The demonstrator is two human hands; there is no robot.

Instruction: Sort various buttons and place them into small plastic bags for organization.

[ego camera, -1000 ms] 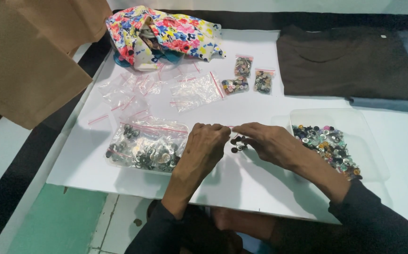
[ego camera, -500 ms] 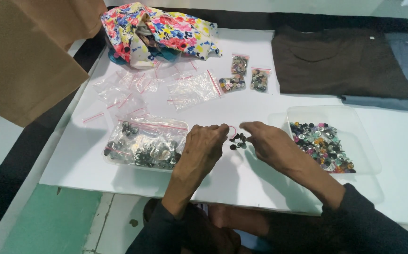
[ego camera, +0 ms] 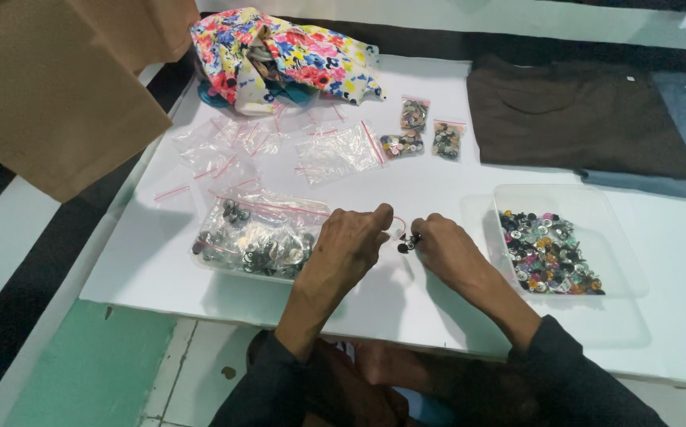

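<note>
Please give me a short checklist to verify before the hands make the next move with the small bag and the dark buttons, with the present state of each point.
1. Small bag held: the left hand pinches it; ok.
2. Bag mouth open: hidden by fingers; cannot tell.
3. Dark buttons in grasp: the right hand touches them at its fingertips; ok.
4. Supply near: the clear tray of mixed buttons lies beside the right hand; ok.
5. Big bag of grey buttons clear of the hands: it touches the left hand; not ok.

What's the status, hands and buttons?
Left hand and right hand pinching a small bag with dark buttons. Big bag of buttons beside left hand. Button tray beside right.
</note>
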